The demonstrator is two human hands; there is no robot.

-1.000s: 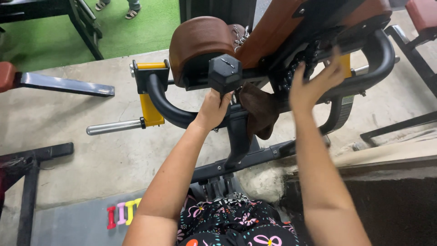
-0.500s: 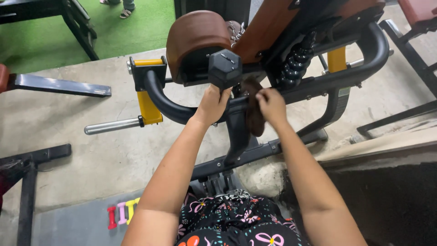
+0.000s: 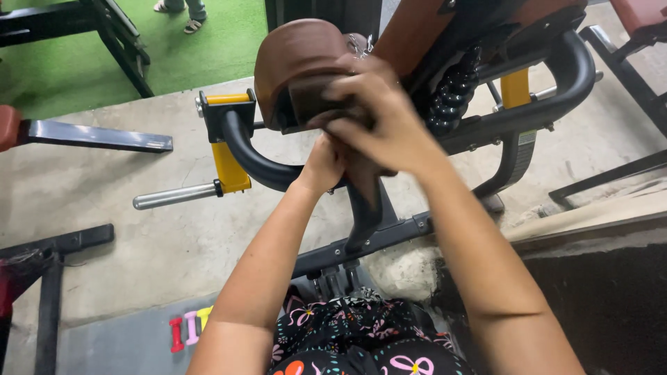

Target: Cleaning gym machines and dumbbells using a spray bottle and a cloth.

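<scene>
My left hand (image 3: pixel 322 167) is a closed fist held up in front of a gym machine, gripping the handle of a black hex dumbbell. The dumbbell's head is hidden under my right hand (image 3: pixel 381 119). That hand presses a brown cloth (image 3: pixel 311 98) over the head, and a fold of the cloth hangs down below my fingers. Both hands touch each other, just in front of the machine's brown roller pad (image 3: pixel 292 48) and above its black curved bar (image 3: pixel 249 156).
The machine has a yellow bracket (image 3: pixel 229 167), a chrome peg (image 3: pixel 174 196) pointing left and a black ribbed spring (image 3: pixel 451 90). Small coloured dumbbells (image 3: pixel 187 331) lie on the floor by my knees. A bench (image 3: pixel 90 135) stands left. Another person's feet (image 3: pixel 182 12) are on green turf.
My right hand left the machine's frame, took the hanging brown cloth, and has come up over the dumbbell head, covering it. My left hand has stayed in place.
</scene>
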